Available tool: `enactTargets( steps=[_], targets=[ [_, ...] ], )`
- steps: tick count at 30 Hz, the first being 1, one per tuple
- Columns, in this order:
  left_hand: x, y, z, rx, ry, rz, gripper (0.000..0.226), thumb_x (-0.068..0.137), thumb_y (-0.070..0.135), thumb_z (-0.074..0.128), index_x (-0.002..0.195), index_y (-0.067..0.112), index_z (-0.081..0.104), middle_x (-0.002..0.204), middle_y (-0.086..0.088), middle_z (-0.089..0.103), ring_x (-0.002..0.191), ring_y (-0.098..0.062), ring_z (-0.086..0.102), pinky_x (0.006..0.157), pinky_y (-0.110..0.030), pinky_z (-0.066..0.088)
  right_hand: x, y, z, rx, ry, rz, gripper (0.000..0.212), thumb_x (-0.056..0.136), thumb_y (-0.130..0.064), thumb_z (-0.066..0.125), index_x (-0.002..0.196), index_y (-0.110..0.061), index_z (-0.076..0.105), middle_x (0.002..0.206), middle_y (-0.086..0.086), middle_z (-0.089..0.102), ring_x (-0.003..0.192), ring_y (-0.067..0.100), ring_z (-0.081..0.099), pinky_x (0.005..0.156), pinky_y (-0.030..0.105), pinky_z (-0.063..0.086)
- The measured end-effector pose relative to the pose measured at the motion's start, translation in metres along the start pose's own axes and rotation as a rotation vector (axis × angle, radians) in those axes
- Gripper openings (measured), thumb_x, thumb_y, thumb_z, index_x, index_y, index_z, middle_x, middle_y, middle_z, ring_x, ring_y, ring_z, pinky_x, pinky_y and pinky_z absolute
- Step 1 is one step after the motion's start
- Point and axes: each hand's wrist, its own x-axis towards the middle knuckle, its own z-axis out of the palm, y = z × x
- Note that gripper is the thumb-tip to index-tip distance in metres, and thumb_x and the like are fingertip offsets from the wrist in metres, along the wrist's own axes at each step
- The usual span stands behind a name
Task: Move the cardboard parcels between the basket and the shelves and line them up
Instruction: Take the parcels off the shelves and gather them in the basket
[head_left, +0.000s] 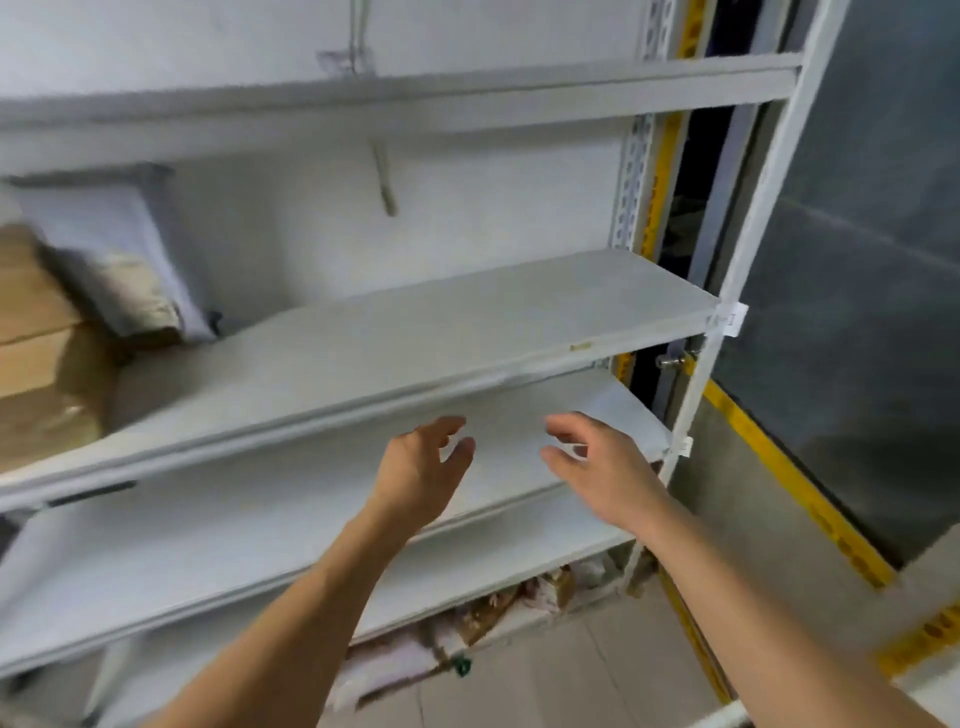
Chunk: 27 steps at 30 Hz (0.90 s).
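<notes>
Both my hands are stretched out in front of the white shelf unit, palms facing each other. My left hand (423, 465) and my right hand (597, 460) hover over the bare board of a lower shelf (270, 530), fingers relaxed, holding nothing. On the shelf above (415, 343), at its far left, stand brown cardboard parcels (39, 343) with a pale grey mailer bag (111, 254) leaning against them. More wrapped parcels (498, 608) lie on the bottom level near the floor. No basket is in view.
The shelf's white right upright (727, 291) stands next to a dark metal panel (857, 312) edged with yellow-black tape. Pale floor tiles (571, 675) show below. The picture is blurred by motion.
</notes>
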Motion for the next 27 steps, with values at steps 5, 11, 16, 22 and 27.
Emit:
enactTargets(
  steps=[5, 11, 16, 22, 27],
  targets=[
    [-0.027, -0.047, -0.090, -0.003, 0.224, -0.139, 0.038, 0.100, 0.036, 0.068, 0.136, 0.022, 0.069, 0.126, -0.002, 0.074, 0.120, -0.017, 0.069, 0.095, -0.020, 0.047, 0.045, -0.082, 0.058, 0.046, -0.082, -0.174, 0.043, 0.097, -0.026, 0.074, 0.139, -0.021, 0.065, 0.131, -0.007, 0.071, 0.119, 0.007, 0.065, 0.111, 0.032, 0.049],
    [-0.051, -0.111, -0.181, 0.032, 0.400, -0.219, 0.039, 0.100, 0.035, 0.069, 0.136, 0.020, 0.068, 0.128, -0.002, 0.074, 0.115, -0.017, 0.071, 0.095, -0.027, 0.051, 0.084, -0.178, 0.141, 0.122, -0.220, -0.318, 0.043, 0.096, -0.026, 0.075, 0.138, -0.024, 0.065, 0.128, -0.009, 0.071, 0.117, 0.004, 0.066, 0.111, 0.031, 0.050],
    [-0.053, -0.171, -0.243, 0.084, 0.507, -0.250, 0.040, 0.098, 0.040, 0.069, 0.134, 0.022, 0.069, 0.125, 0.001, 0.075, 0.114, -0.015, 0.070, 0.097, -0.032, 0.056, 0.121, -0.247, 0.215, 0.143, -0.280, -0.393, 0.043, 0.097, -0.024, 0.075, 0.139, -0.020, 0.064, 0.128, -0.005, 0.071, 0.116, 0.006, 0.065, 0.109, 0.030, 0.050],
    [-0.052, -0.233, -0.306, 0.139, 0.619, -0.276, 0.039, 0.100, 0.033, 0.069, 0.136, 0.019, 0.067, 0.130, -0.001, 0.072, 0.118, -0.020, 0.068, 0.099, -0.039, 0.057, 0.156, -0.312, 0.297, 0.180, -0.373, -0.452, 0.040, 0.099, -0.030, 0.073, 0.138, -0.028, 0.064, 0.128, -0.008, 0.069, 0.119, 0.006, 0.064, 0.108, 0.031, 0.051],
    [-0.040, -0.262, -0.349, 0.131, 0.692, -0.301, 0.045, 0.100, 0.040, 0.066, 0.142, 0.024, 0.061, 0.136, -0.003, 0.068, 0.123, -0.019, 0.065, 0.101, -0.043, 0.057, 0.179, -0.357, 0.342, 0.228, -0.414, -0.458, 0.045, 0.099, -0.032, 0.072, 0.142, -0.028, 0.061, 0.135, -0.005, 0.067, 0.124, 0.010, 0.063, 0.103, 0.027, 0.051]
  ],
)
